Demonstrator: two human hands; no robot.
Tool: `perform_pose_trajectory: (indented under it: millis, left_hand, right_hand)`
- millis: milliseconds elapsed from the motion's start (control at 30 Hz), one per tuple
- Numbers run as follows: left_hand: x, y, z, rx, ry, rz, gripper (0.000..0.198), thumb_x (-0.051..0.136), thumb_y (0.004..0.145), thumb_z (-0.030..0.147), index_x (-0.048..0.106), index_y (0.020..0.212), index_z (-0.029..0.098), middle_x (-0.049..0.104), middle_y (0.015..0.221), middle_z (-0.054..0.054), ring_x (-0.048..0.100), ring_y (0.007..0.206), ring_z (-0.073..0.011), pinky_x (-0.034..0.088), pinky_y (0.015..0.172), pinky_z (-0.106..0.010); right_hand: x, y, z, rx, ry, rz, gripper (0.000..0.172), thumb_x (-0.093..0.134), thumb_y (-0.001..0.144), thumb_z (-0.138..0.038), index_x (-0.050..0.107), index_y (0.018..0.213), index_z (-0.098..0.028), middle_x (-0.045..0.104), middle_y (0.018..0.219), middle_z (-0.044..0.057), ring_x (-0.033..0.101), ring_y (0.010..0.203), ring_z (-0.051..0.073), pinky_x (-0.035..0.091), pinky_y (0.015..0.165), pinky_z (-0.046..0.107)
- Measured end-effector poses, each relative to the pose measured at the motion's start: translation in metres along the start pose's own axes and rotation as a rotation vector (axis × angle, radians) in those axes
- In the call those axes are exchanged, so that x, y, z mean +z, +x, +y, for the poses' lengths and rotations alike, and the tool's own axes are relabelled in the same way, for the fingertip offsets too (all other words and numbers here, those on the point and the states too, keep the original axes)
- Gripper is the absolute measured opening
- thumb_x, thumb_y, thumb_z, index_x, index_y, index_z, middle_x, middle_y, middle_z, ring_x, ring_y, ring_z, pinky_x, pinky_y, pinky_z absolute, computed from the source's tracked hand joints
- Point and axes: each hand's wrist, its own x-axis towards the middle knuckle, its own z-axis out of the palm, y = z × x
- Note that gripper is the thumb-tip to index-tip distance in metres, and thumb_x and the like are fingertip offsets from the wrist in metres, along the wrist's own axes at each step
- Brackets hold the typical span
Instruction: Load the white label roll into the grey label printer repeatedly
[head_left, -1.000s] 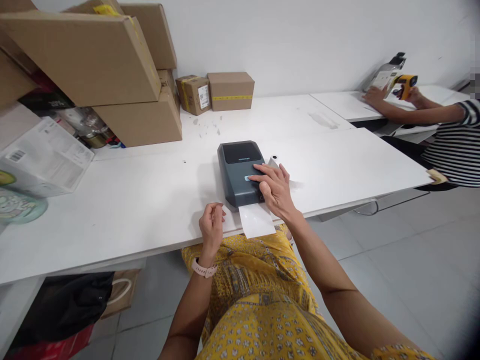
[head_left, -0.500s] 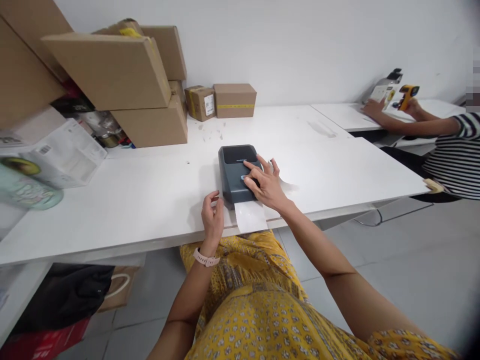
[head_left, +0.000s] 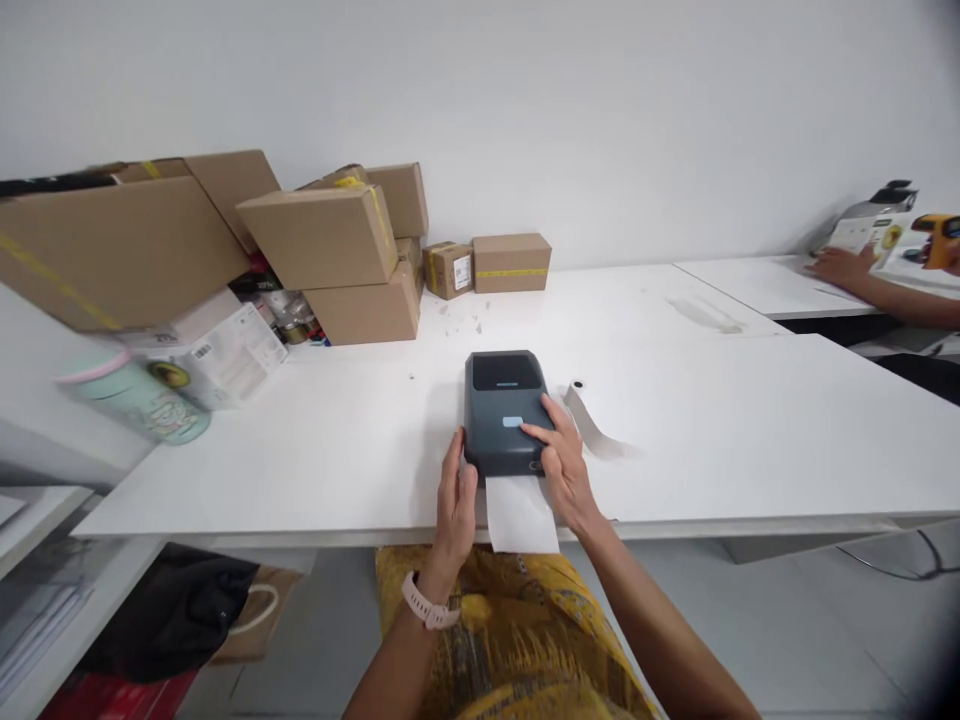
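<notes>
A dark blue-grey label printer [head_left: 504, 448] stands near the front edge of the white table [head_left: 315, 450]. White paper [head_left: 523, 515] comes out of its front and hangs over the table edge. My left hand [head_left: 456, 500], with a pink watch band at the wrist, lies along the printer's left side, fingers extended and holding nothing. My right hand [head_left: 564, 460] is at the printer's right side, its index finger reaching to the light blue button [head_left: 512, 422]. Right of the printer, a small paper roll [head_left: 577, 386] has a loose strip trailing from it.
Cardboard boxes [head_left: 319, 240] are stacked at the back left, with two smaller ones beside them. A mint tumbler [head_left: 142, 400] leans by a white box [head_left: 232, 350]. At the far right are a person's hands [head_left: 844, 268] and a yellow device [head_left: 937, 240].
The view has shifted left and up. My left hand has come up against the printer's side. My right hand's fingers have drawn back toward the printer's right side, the index finger at the button.
</notes>
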Motion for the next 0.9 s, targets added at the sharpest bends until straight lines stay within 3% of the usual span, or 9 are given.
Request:
perform_pose_trajectory:
  millis: [100,200,333,467,633,800,900]
  left_hand:
    - [0.005,-0.001,-0.006,0.001,0.007,0.021,0.064,0.043,0.101,0.059,0.037,0.158,0.033,0.031,0.167,-0.004,0.027,0.156,-0.0252,0.027,0.127,-0.041]
    - [0.008,0.0,-0.009,0.046,0.035,0.056,0.062,0.04,0.102,0.058,0.034,0.159,0.034,0.028,0.169,-0.003,0.022,0.157,-0.0243,0.024,0.128,-0.041]
    - [0.008,0.002,-0.007,0.078,0.027,0.08,0.063,0.036,0.102,0.061,0.039,0.158,0.033,0.029,0.168,-0.003,0.021,0.157,-0.0252,0.026,0.128,-0.04]
    - [0.003,0.016,0.008,0.147,0.012,0.079,0.061,0.035,0.102,0.062,0.047,0.153,0.032,0.031,0.167,-0.001,0.026,0.156,-0.026,0.03,0.126,-0.038]
    - [-0.003,0.076,0.031,0.354,-0.039,0.095,0.06,0.036,0.102,0.062,0.061,0.141,0.025,0.054,0.153,-0.008,0.043,0.147,-0.0268,0.029,0.126,-0.045]
    - [0.0,0.153,0.027,0.172,-0.081,-0.028,0.06,0.062,0.093,0.048,0.052,0.148,0.026,0.052,0.154,-0.01,0.043,0.147,-0.029,0.034,0.122,-0.047]
    - [0.0,0.173,0.013,0.026,-0.037,-0.182,0.074,0.072,0.085,0.038,0.045,0.152,0.028,0.041,0.162,-0.01,0.033,0.152,-0.0317,0.031,0.123,-0.051]
  right_hand:
    - [0.007,-0.023,0.007,0.112,0.136,0.069,0.043,0.036,0.103,-0.051,0.056,0.139,-0.038,0.031,0.168,0.001,0.035,0.152,0.033,0.042,0.116,0.061]
    - [0.009,-0.032,0.004,0.178,0.199,0.095,0.049,0.033,0.103,-0.056,0.05,0.146,-0.039,0.03,0.168,0.0,0.032,0.154,0.033,0.039,0.119,0.062]
    - [0.001,-0.026,-0.009,0.23,0.242,0.071,0.058,0.029,0.101,-0.065,0.048,0.149,-0.038,0.03,0.168,-0.001,0.031,0.154,0.033,0.039,0.12,0.06]
    - [-0.017,-0.003,-0.017,0.173,0.208,0.023,0.063,0.024,0.101,-0.066,0.042,0.154,-0.037,0.03,0.168,-0.001,0.03,0.155,0.032,0.037,0.122,0.058]
    - [-0.03,0.069,-0.016,-0.057,0.085,0.027,0.061,0.024,0.102,-0.065,0.039,0.155,-0.039,0.037,0.165,-0.001,0.033,0.153,0.032,0.025,0.127,0.061]
    - [-0.022,0.165,-0.004,-0.159,0.07,0.094,0.061,0.027,0.101,-0.067,0.044,0.15,-0.033,0.048,0.157,0.004,0.042,0.147,0.031,0.033,0.124,0.053]
    - [-0.016,0.216,0.013,-0.129,0.025,0.074,0.062,0.024,0.101,-0.07,0.045,0.146,-0.033,0.054,0.151,0.004,0.05,0.14,0.03,0.039,0.119,0.052]
